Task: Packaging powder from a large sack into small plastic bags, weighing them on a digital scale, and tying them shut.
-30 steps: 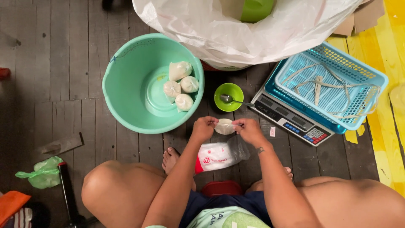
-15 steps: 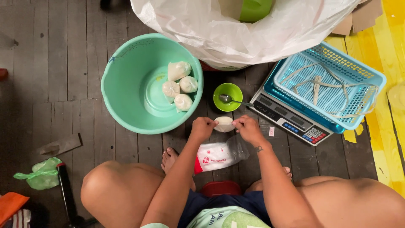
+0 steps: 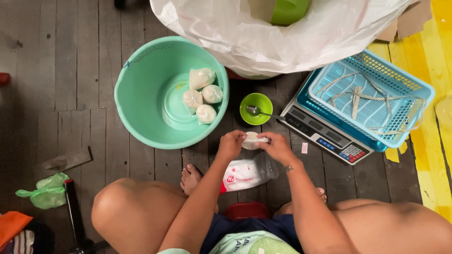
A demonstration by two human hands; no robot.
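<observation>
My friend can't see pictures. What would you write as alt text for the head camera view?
A person sitting on a dark wooden floor holds a small white pouch between the left hand and right hand. Ahead sits a mint green basin with four filled white pouches, beside a small green bowl with a spoon, and a blue basket on a scale.

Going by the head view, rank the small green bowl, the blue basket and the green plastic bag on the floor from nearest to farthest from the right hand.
From the right hand:
1. Small green bowl, just ahead of the hand, holding a spoon.
2. Blue basket, off to the right, on the scale.
3. Green plastic bag, far left on the floor planks.
</observation>
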